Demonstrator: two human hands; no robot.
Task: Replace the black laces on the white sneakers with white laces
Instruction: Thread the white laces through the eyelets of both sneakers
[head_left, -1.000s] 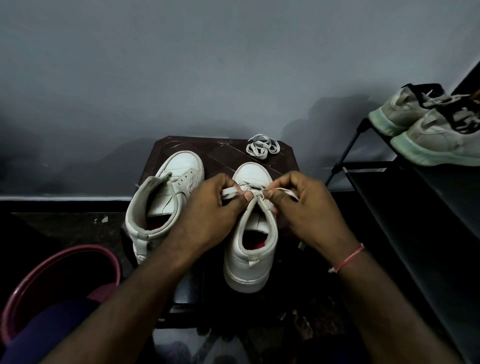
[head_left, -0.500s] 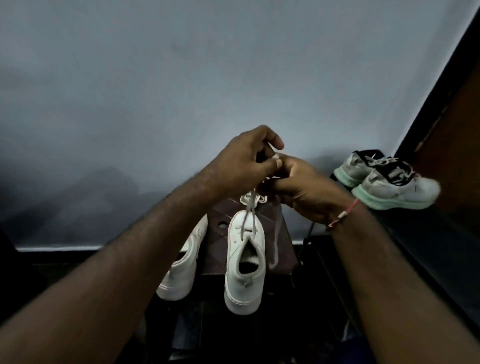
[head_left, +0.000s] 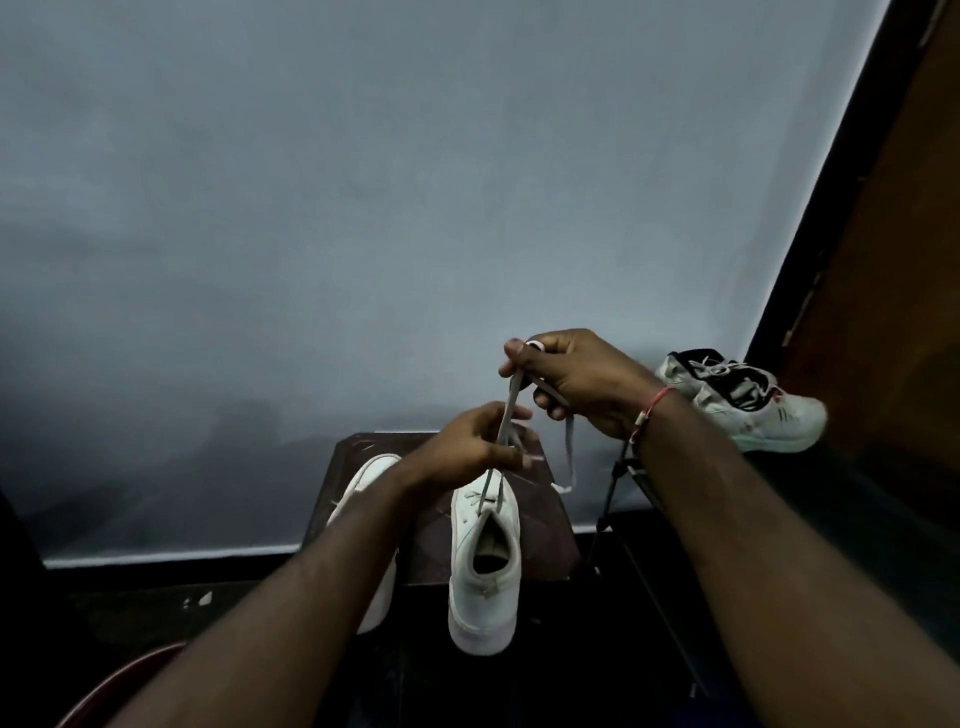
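Where the grey wall (head_left: 363, 208) meets the floor, one dark worktop (head_left: 363, 452) carries the task's things, presumably to bring them within easy reach. To the right, one shelf (head_left: 810, 483) keeps two other shoes (head_left: 743, 410) well apart from the work; one red tub (head_left: 124, 675) shows at the lower left. Two white sneakers lie on the worktop, heels toward the viewer so that their openings face the hands. The right sneaker (head_left: 485, 613), its heel overhanging the near edge, is the one being laced. The left sneaker (head_left: 363, 478) is partly hidden by a forearm, its lacing not visible. Two hands work above. The left hand (head_left: 467, 452) pinches both rising strands in its grip just above the tongue, apparently to hold tension. The right hand (head_left: 587, 379), higher, pinches the lace with a turn over one fingertip, probably shaping a bow. One white lace (head_left: 508, 405) is seen, with two strands and one free end (head_left: 570, 452) dangling; no black lace shows on this sneaker
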